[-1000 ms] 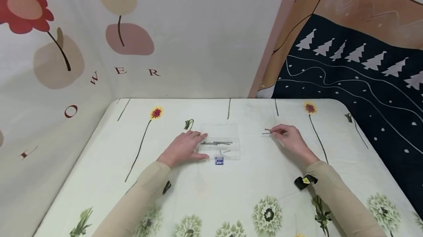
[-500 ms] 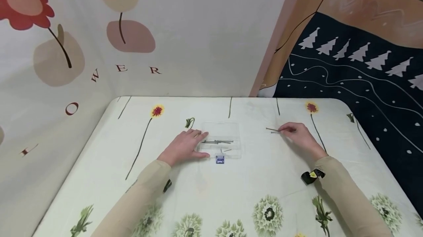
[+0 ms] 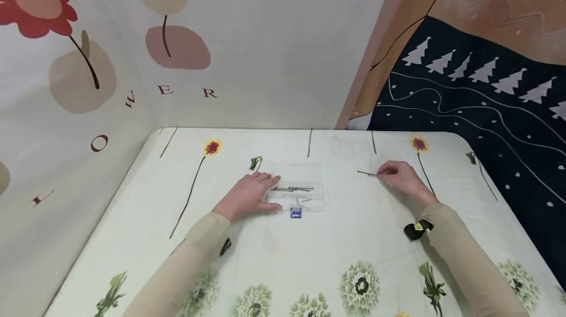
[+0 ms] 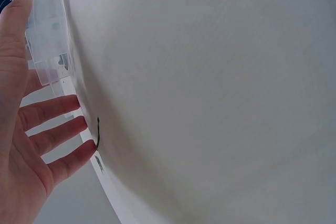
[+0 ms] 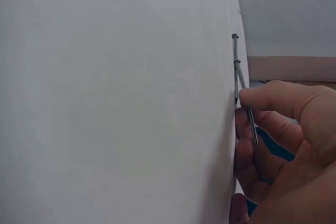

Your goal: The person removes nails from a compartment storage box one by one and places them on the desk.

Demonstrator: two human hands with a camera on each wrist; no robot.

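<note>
A clear plastic divided box (image 3: 297, 172) stands mid-table with a blue latch (image 3: 296, 213) at its front. Several long nails (image 3: 301, 188) lie in one compartment, and two short thin pieces lie nearer the latch. My left hand (image 3: 247, 194) rests against the box's left side, thumb and fingers spread; the left wrist view shows the thumb (image 4: 17, 17) along it. Over to the right, my right hand (image 3: 403, 178) pinches a nail (image 5: 252, 124) between thumb and finger. Another nail (image 5: 235, 50) lies on the cloth just behind it, their lengths overlapping in the right wrist view.
A white cloth with printed flowers (image 3: 359, 285) covers the table. A light fabric wall (image 3: 274, 61) rises behind its back edge, and a dark tree-printed cloth (image 3: 468, 96) hangs at the right. Black wrist gear (image 3: 415, 231) sits at the right wrist.
My right hand has shifted right along the cloth, near the two nails, which now lie closer together. The left hand stays at the box. The head view has tilted slightly.
</note>
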